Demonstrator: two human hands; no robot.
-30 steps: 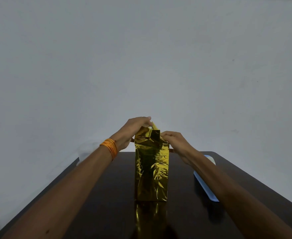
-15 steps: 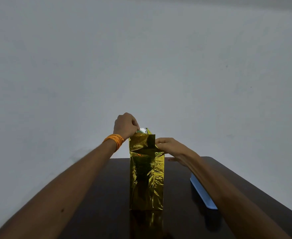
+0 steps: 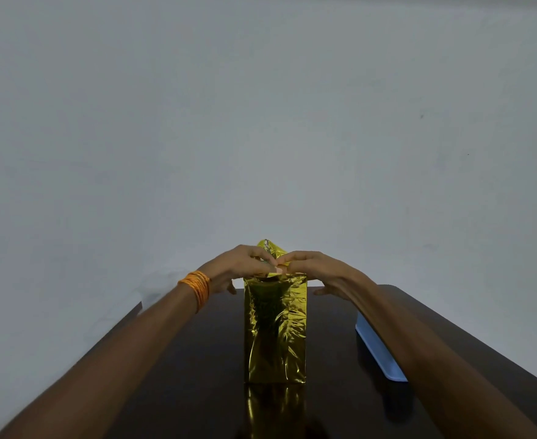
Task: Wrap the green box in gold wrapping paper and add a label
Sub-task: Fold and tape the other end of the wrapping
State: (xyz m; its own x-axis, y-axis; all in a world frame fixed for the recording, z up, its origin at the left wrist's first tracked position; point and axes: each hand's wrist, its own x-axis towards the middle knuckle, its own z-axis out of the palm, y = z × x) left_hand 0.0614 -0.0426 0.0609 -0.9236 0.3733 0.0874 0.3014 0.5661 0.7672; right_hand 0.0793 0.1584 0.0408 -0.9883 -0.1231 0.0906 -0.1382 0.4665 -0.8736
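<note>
The gold-wrapped box is being held upright on the table, its long axis vertical. At the box's top, the loose flap is being pinched by the left hand and the right hand together, fingers curled on it. Both hands are equally near the flap, which is sticking up just behind the pinch.

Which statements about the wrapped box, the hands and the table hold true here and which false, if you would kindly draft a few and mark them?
1. The tall box wrapped in shiny gold paper stands upright on the dark glossy table. True.
2. Both hands grip the box's base. False: the left hand and right hand pinch the gold paper flap at its top.
3. A light blue flat tray lies left of the box. False: the light blue flat tray lies to its right, partly behind the right forearm.
4. Orange thread bands circle the left wrist. True.
</note>
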